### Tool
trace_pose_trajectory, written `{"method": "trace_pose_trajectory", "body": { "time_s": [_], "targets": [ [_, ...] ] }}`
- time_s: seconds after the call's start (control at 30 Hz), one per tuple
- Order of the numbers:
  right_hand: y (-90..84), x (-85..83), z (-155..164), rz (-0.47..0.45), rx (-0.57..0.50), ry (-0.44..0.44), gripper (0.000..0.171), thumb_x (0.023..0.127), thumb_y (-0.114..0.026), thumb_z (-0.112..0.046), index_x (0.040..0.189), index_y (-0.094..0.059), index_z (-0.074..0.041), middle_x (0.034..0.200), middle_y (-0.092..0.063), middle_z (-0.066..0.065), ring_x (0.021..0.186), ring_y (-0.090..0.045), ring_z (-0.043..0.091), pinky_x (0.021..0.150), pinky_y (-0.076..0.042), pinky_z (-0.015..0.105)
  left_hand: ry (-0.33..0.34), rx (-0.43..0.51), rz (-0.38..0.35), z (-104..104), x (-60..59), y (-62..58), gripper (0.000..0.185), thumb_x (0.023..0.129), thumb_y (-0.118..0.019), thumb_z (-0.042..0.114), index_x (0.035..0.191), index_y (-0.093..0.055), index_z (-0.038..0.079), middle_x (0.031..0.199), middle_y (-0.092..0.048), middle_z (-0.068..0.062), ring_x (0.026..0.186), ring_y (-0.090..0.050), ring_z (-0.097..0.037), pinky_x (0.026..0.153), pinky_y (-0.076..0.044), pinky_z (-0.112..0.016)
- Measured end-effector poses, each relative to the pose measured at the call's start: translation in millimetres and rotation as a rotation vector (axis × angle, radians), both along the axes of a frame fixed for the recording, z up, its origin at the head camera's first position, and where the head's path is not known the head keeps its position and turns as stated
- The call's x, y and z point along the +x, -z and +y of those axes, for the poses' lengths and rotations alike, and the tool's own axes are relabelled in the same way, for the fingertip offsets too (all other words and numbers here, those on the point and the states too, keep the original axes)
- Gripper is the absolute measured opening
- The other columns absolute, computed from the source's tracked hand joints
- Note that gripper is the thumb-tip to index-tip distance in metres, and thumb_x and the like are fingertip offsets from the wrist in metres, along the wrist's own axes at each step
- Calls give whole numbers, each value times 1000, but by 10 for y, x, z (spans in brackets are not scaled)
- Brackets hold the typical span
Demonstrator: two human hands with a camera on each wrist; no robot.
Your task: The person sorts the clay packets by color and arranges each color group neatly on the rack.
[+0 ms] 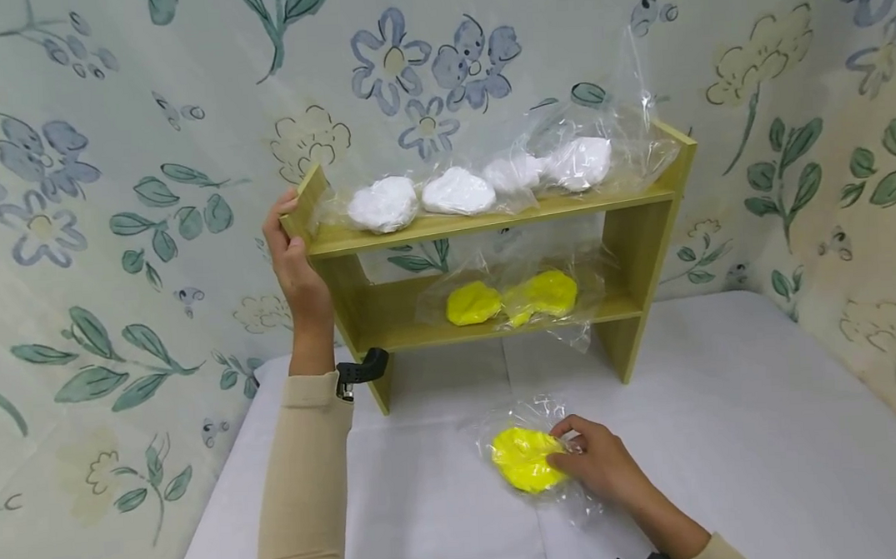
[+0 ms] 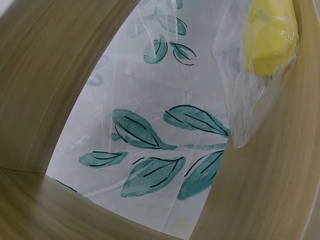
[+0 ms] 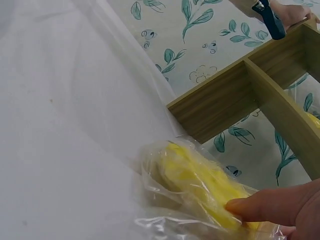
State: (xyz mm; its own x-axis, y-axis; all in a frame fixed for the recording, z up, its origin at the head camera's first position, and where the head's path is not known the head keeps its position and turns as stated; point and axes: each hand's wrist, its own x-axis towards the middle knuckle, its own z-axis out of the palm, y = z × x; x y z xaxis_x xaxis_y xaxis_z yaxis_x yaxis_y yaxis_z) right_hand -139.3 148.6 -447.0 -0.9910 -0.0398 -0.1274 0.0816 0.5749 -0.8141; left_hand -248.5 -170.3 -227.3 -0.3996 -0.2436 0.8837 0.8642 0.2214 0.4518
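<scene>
My left hand [image 1: 299,273] grips the upper left side of a small two-tier wooden shelf [image 1: 490,219]. Low in front of the shelf, my right hand [image 1: 599,460] pinches a clear plastic bag holding a flattened lump of yellow clay [image 1: 527,459], thumb on its right edge. In the right wrist view the thumb presses on the bagged yellow clay [image 3: 200,182]. Two more bagged yellow lumps, one on the left [image 1: 473,302] and one on the right [image 1: 552,292], lie on the lower tier. Bagged white lumps [image 1: 457,191] line the top tier.
A white cloth-covered table [image 1: 754,408] carries the shelf. Behind it hangs a floral-patterned backdrop [image 1: 180,158], close to the shelf's back. Loose plastic from the bags [image 1: 628,113] sticks up above the top tier's right end.
</scene>
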Motion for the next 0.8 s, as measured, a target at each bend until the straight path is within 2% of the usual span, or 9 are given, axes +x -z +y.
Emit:
{"method": "trace_pose_trajectory", "body": {
  "time_s": [0.13, 0.23, 0.33, 0.43, 0.53, 0.67, 0.8],
  "targets": [
    [-52, 48, -28, 21, -65, 6, 27, 76, -79, -19, 98, -65, -15, 68, -57, 2, 59, -48, 15, 50, -40, 27, -8, -3, 13, -2, 11, -10, 44, 86, -26, 9, 125, -42, -6, 141, -43, -17, 134, -38, -23, 113, -25, -36],
    [-123, 64, -60, 57, -146, -14, 28, 75, -79, -18, 99, -65, -13, 68, -60, 2, 60, -51, 15, 50, -42, 26, -7, -5, 27, -12, 6, -40, 45, 86, -26, 9, 125, -41, -6, 140, -40, -24, 133, -38, -23, 113, -26, -36],
    [-209, 99, -80, 76, -205, -39, 29, 75, -80, -18, 100, -65, -11, 70, -62, 2, 60, -52, 14, 51, -44, 25, -15, -10, 17, -21, 7, -52, 45, 86, -26, 10, 126, -42, -4, 140, -40, -24, 133, -38, -23, 113, -26, -35],
    [-311, 151, -75, 94, -231, -75, 31, 76, -79, -19, 102, -64, -10, 67, -60, 2, 57, -47, 11, 50, -42, 24, -8, -8, 13, -27, 11, -47, 45, 86, -26, 10, 125, -42, -5, 140, -40, -23, 132, -38, -24, 112, -27, -35],
    [-440, 191, -60, 124, -260, -116, 31, 78, -78, -20, 103, -63, -10, 74, -64, 4, 57, -47, 10, 52, -45, 23, 12, -2, 33, -27, -2, -40, 45, 86, -27, 9, 125, -41, -7, 140, -40, -25, 132, -38, -26, 112, -27, -37],
    [-597, 217, -59, 187, -284, -137, 30, 80, -77, -22, 105, -63, -10, 94, -70, 2, 75, -60, 15, 64, -53, 26, 41, 6, 55, -21, -28, -24, 44, 86, -27, 8, 124, -42, -7, 139, -40, -25, 132, -39, -28, 112, -27, -38],
    [-710, 205, -113, 239, -286, -142, 29, 81, -77, -23, 105, -64, -11, 98, -71, 0, 87, -63, 19, 72, -54, 28, 38, -4, 28, -20, -25, 17, 43, 87, -26, 8, 124, -41, -7, 140, -42, -20, 133, -38, -25, 113, -26, -37]
  ]
}}
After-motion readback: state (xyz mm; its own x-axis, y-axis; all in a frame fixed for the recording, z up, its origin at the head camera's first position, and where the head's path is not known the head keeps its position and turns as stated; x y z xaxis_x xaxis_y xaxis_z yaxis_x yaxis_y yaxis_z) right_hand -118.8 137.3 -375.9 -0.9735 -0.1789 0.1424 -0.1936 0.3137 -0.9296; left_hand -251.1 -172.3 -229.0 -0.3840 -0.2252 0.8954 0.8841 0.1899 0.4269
